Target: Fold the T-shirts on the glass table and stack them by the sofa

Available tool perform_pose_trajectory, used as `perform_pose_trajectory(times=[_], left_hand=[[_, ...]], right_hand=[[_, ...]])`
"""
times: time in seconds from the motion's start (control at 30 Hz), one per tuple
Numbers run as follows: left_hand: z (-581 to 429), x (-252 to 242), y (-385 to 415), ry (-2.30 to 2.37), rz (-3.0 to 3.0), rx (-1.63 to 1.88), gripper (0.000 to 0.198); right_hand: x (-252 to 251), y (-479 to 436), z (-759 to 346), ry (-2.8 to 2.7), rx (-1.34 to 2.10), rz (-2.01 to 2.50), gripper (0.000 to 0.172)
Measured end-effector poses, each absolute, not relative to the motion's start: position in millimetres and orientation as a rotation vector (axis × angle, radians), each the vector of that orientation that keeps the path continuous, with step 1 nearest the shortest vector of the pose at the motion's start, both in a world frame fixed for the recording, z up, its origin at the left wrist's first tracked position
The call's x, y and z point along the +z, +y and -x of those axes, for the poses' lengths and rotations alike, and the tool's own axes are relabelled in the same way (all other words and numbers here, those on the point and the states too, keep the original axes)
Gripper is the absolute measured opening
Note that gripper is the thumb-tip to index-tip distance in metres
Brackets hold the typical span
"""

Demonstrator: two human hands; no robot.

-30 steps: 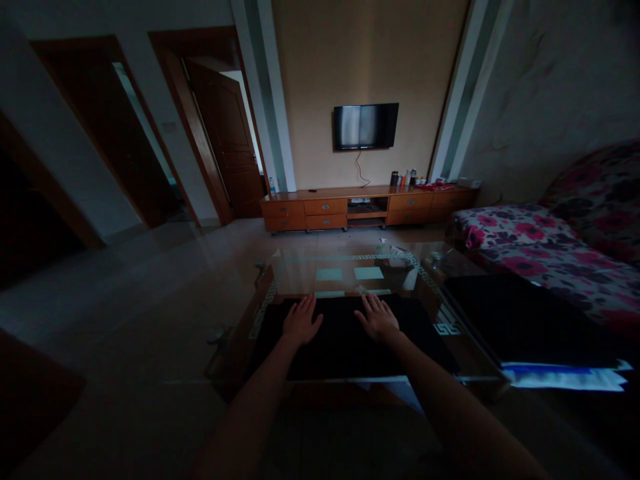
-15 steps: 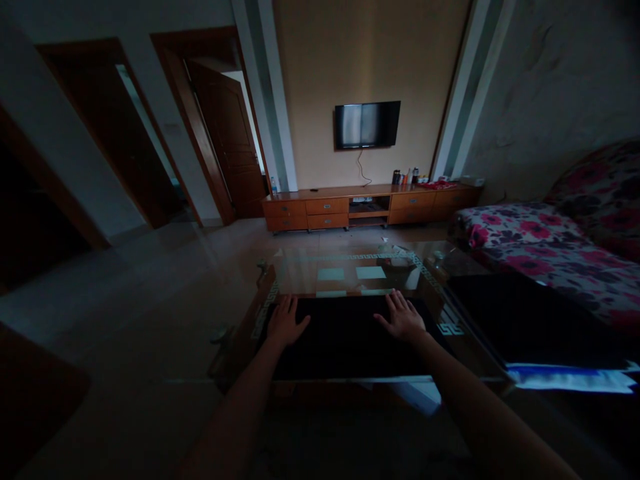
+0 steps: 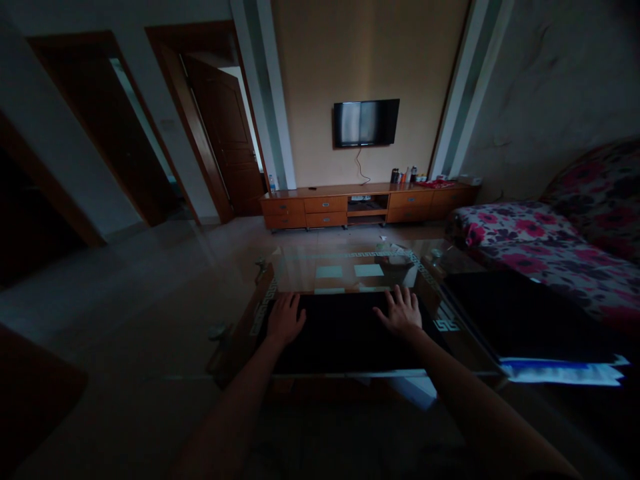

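Note:
A black, flat item, perhaps cloth, (image 3: pixel 340 337) lies across the near part of the glass table (image 3: pixel 295 273). My left hand (image 3: pixel 286 319) rests on its left side, palm down, with the fingers spread. On its right side lies my right hand (image 3: pixel 401 312), also flat, its fingers apart. Neither hand grips anything. The dark surface is too dim to show folds or detail. To the right is a larger black pile (image 3: pixel 525 317) with white and blue layers (image 3: pixel 563 371) showing along its near edge.
A sofa with a flowered cover (image 3: pixel 530 227) stands at the right. Beyond the table is a low wooden cabinet (image 3: pixel 325 205) with bottles (image 3: pixel 407 175) on it, under a wall television (image 3: pixel 367 123). A pale item (image 3: pixel 417 390) shows below the table's near edge.
The fingers of my right hand have fanned wider and point more straight ahead. My left hand has barely moved on the black item. The view has shifted slightly.

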State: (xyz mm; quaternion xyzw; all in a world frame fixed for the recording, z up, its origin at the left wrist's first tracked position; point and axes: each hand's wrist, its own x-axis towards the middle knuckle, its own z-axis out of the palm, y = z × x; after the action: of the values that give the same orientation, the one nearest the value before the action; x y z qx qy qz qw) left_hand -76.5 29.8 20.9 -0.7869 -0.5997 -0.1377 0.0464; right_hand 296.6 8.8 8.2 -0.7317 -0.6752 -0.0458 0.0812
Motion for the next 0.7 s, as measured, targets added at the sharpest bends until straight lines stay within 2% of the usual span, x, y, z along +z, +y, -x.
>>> perform_pose_trajectory(times=[0.13,0.33,0.7], left_hand=[[63.2,30.9,14.3,-1.513,2.709,-0.313,0.054],[53.6,25.4,-1.9,-1.595,2.771,-0.087,0.060],[51.7,20.9,-0.9,-1.606,2.733,-0.132,0.058]], right_hand=[[20.8,-7.8,-269.1,-2.152,-0.118,2.109,0.079],[15.3,-23.3,-246.2,-2.187,0.242,2.222,0.086],[6.1,-16.2,-250.2,-2.201,0.214,2.211,0.088]])
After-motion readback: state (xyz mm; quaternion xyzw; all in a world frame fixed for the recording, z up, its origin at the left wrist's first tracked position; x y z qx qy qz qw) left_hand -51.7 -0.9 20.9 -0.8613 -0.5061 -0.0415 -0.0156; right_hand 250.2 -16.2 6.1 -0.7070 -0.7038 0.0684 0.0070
